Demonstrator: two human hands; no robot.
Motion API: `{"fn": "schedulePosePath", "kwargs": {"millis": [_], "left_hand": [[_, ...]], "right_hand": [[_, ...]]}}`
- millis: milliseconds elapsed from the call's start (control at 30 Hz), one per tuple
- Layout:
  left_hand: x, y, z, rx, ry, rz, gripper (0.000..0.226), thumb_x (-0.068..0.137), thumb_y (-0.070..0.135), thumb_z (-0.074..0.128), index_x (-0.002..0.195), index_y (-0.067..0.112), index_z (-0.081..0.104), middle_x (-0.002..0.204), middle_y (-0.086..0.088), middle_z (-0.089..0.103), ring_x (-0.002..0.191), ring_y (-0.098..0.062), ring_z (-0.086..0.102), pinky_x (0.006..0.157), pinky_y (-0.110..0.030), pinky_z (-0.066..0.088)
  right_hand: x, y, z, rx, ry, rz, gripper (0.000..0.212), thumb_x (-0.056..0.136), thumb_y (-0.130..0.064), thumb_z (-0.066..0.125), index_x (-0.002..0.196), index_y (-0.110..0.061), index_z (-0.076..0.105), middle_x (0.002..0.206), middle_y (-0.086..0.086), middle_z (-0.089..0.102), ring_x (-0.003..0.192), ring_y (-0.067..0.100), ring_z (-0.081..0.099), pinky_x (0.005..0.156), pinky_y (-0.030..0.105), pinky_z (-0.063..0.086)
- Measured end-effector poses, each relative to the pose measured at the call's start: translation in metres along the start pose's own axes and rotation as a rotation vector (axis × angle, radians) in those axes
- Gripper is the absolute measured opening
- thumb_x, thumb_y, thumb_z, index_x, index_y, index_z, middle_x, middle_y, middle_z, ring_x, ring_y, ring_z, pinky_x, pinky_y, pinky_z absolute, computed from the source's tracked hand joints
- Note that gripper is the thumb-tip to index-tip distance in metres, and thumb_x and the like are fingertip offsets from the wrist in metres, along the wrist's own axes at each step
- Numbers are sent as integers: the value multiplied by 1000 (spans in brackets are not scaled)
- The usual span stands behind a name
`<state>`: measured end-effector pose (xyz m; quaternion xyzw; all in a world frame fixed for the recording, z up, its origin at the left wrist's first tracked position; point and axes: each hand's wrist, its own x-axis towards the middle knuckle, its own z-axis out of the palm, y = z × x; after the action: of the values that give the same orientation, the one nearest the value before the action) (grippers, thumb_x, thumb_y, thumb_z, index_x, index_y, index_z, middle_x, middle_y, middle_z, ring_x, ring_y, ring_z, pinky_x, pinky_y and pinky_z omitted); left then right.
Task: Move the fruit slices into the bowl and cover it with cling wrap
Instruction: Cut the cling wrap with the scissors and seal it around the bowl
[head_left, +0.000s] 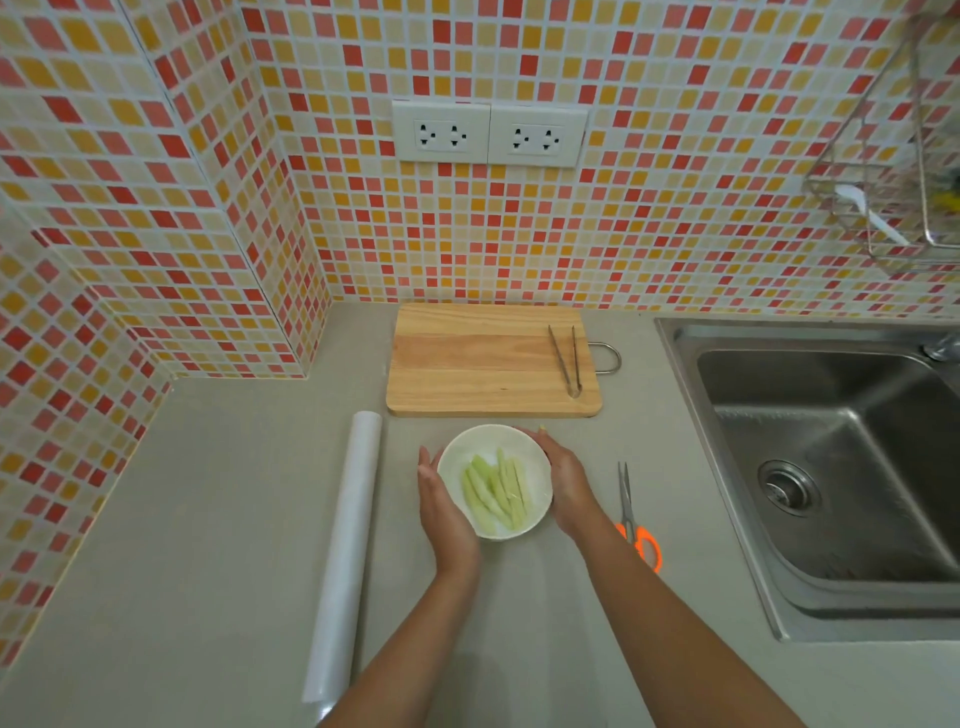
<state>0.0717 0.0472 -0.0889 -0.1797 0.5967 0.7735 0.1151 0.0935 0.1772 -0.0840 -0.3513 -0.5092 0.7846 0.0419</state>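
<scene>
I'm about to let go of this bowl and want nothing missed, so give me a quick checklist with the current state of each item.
1. Fruit slices in the white bowl: ok, pale green slices lie inside.
2. Wooden cutting board free of slices: ok, only the metal tongs lie on it.
3. Cling wrap over the bowl: cannot tell; a faint sheen shows, nothing certain.
4. Bowl steady: ok, left hand and right hand cup its sides on the counter.
5. Cling wrap roll near: ok, beside the left hand.
6. Orange-handled scissors near: ok, by the right forearm.
</scene>
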Motion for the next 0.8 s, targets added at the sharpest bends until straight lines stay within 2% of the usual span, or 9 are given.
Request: {"fn": "schedulePosePath", "kwargs": {"millis": [67,167,300,333,433,567,633,733,800], "left_hand": [[7,3,1,-81,-12,-58,51,103,49,22,145,27,41,123,11,62,119,-11,56,94,-25,44],[9,8,5,-197,-9,-91,53,102,49,23,140,21,48,113,11,65,98,-1,61,77,-17,47],[10,5,9,-196,-8,-87,55,102,49,25,138,17,51,104,15,64,92,1,61,66,-9,50],[13,6,7,-181,-37,-93,56,102,48,23,140,17,50,108,12,64,94,-2,61,69,-11,50],[29,8,3,-115,-173,-121,62,101,52,17,145,15,42,133,-3,56,111,-17,58,93,-29,46],[39,11,-6,-94,-217,-113,73,98,57,11,145,10,41,148,-6,45,138,-21,43,116,-37,31],[32,8,-8,-107,-209,-105,74,98,57,9,144,11,43,145,-3,49,135,-18,45,114,-35,34],[19,0,-5,-101,-220,-88,69,99,54,7,136,16,50,122,4,63,114,-12,58,92,-24,45],[16,-1,-2,-89,-217,-73,74,98,56,8,135,11,53,121,-3,65,110,-13,61,89,-24,48]], "right_hand": [[-2,15,0,101,48,17,42,97,-38,43,111,-8,69,108,12,69,103,27,65,96,42,47],[-2,32,4,319,142,28,47,94,-49,44,90,-11,72,93,12,69,93,29,66,91,43,48],[1,39,8,383,246,-15,59,90,-62,41,83,-12,73,85,11,67,89,29,64,88,42,46],[2,41,8,374,266,-20,58,90,-61,41,80,-14,73,82,9,67,87,28,64,86,41,46],[-1,38,5,282,282,-73,53,95,-52,40,75,-13,71,73,4,68,79,23,64,73,34,49],[1,18,-3,231,284,-151,49,100,-40,37,87,-8,71,87,9,71,82,18,67,76,28,50],[6,18,-3,263,280,-156,45,100,-40,37,92,-10,69,95,8,71,87,16,67,80,27,50],[6,26,4,260,265,-118,49,98,-47,38,96,-13,72,102,13,72,96,26,67,90,39,51],[7,24,6,247,237,-101,52,96,-50,39,97,-11,74,104,16,71,101,32,66,95,45,50]]}}
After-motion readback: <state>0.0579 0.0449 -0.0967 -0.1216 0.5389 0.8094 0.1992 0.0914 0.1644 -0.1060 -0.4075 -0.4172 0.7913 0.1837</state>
